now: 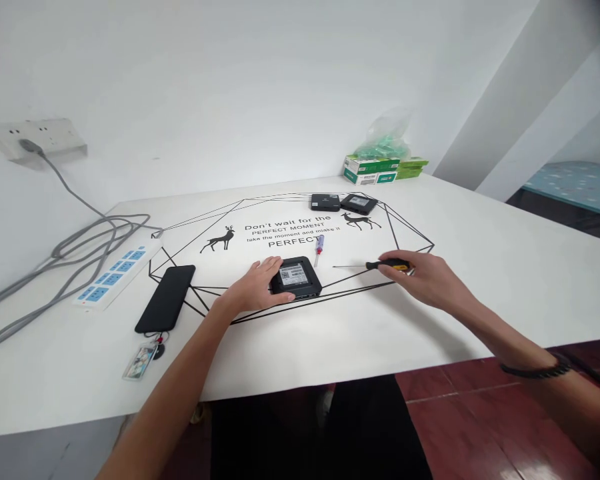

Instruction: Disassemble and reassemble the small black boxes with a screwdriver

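Box [296, 277] sits inside the left grip [280, 280], fingers spread; right grip [394, 263] pinches a screwdriver [390, 265].

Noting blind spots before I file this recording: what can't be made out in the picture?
All in the head view:
- Black box: label print too small; left edge partly hidden by the left hand; underside hidden.
- Black-and-yellow screwdriver: part of its handle hidden by the right hand; tip too small.
- Plastic bag: contents blurred by the cloudy film.
- Picture tag: image too small.
- Dark-clad legs: cut off by the bottom edge.
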